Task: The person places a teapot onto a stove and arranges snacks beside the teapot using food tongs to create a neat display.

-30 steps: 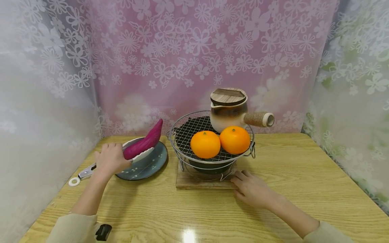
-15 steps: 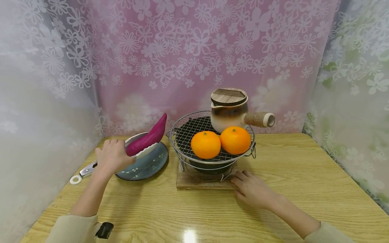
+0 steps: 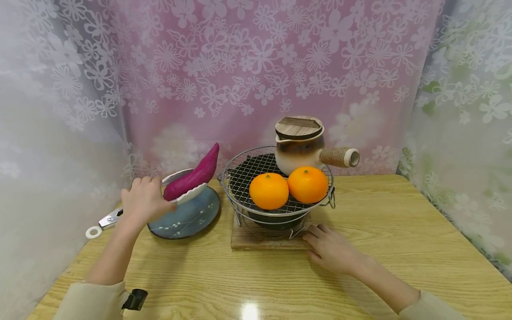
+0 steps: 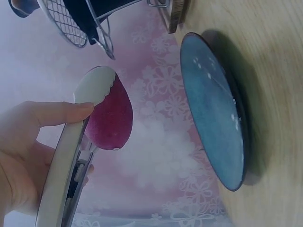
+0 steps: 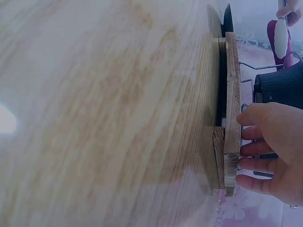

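My left hand (image 3: pixel 144 202) grips a pair of tongs (image 3: pixel 109 219), whose white scalloped heads pinch a purple sweet potato (image 3: pixel 194 174). The sweet potato tilts up to the right, held above a blue-grey plate (image 3: pixel 188 222); the left wrist view shows a gap between the sweet potato (image 4: pixel 113 120) and the plate (image 4: pixel 213 118). My right hand (image 3: pixel 332 249) is at the right front corner of a wooden board (image 3: pixel 260 242) under a round grill. In the right wrist view its fingers, fairly straight, touch the board (image 5: pixel 232 94).
On the wire rack of the grill (image 3: pixel 260 162) sit two oranges (image 3: pixel 269 191) and a clay teapot (image 3: pixel 300 155) with a wooden lid. The teapot's rope-wrapped handle points right. A pink floral curtain (image 3: pixel 224 66) hangs behind the wooden table (image 3: pixel 192 275).
The tongs and sweet potato have risen a little over the plate, and the sweet potato's tip is higher. My right hand stays at the board.
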`<state>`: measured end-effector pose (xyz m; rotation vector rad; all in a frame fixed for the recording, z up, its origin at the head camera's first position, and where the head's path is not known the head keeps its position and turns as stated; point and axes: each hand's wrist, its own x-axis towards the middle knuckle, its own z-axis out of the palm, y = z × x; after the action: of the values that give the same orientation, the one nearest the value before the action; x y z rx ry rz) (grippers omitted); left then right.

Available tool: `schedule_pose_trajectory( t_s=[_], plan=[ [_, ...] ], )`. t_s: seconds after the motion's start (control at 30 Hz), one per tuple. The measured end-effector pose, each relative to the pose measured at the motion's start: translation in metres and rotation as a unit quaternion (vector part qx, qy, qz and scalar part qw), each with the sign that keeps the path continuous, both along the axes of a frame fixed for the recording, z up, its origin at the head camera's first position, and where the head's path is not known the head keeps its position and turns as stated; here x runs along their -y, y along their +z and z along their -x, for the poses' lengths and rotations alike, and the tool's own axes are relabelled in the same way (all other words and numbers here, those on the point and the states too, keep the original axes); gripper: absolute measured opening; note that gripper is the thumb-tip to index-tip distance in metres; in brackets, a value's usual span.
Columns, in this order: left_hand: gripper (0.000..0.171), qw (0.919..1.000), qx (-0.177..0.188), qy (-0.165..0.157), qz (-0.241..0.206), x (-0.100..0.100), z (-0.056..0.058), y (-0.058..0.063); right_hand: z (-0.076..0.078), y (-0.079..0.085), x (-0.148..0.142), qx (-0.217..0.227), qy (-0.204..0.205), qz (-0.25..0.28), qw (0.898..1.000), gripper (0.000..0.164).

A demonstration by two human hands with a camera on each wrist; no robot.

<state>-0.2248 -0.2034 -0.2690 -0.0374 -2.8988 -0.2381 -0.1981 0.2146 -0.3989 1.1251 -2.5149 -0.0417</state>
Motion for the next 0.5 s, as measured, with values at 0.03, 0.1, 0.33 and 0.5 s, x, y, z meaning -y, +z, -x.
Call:
schedule_pose_trajectory(
  t_s=[0.03, 0.1, 0.33, 0.5],
  plan=[
    [0.057, 1.0, -0.002, 0.0, 0.0, 0.0, 0.0, 0.001, 0.0, 0.0, 0.0, 0.0, 0.0, 0.0, 1.0, 0.026],
    [0.059, 1.0, -0.005, -0.001, 0.001, 0.0, -0.001, 0.004, 0.0, 0.0, 0.0, -0.002, 0.002, 0.001, 1.0, 0.026],
    [0.067, 1.0, -0.002, -0.002, -0.002, -0.002, -0.001, 0.014, -0.001, 0.001, 0.0, 0.0, -0.001, 0.002, 1.0, 0.026],
    [0.07, 1.0, -0.004, -0.004, 0.001, -0.004, -0.001, 0.022, -0.001, 0.002, 0.0, 0.009, -0.003, 0.0, 1.0, 0.026]
  ],
)
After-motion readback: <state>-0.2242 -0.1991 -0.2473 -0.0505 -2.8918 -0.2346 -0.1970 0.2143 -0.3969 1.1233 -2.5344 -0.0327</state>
